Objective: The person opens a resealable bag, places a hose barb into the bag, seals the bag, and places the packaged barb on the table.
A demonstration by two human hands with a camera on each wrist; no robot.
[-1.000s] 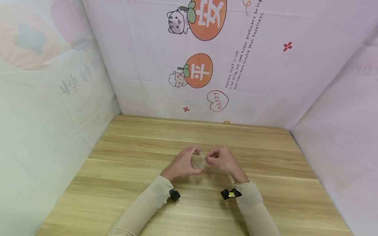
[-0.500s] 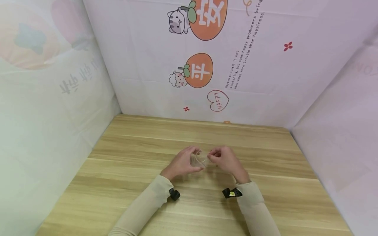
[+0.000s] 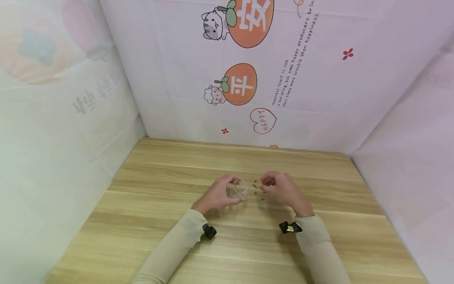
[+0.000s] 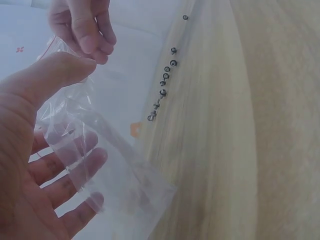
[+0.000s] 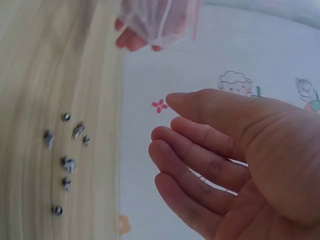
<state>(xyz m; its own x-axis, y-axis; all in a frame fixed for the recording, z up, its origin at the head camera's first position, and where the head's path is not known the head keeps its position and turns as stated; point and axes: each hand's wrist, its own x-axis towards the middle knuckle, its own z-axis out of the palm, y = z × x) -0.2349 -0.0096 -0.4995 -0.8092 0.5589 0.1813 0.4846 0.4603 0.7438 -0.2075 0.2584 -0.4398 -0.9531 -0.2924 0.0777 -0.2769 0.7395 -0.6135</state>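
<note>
Gripping the clear plastic bag (image 4: pixel 120 165), the half-curled left hand (image 3: pixel 217 195) steadied it; the empty, relaxed right hand (image 3: pixel 285 190) probably needed gentle pinches for small silvery metal pieces (image 5: pixel 68 164).

Head view over hands (image 3: pixel 215 194) (wrists' closer)
</note>
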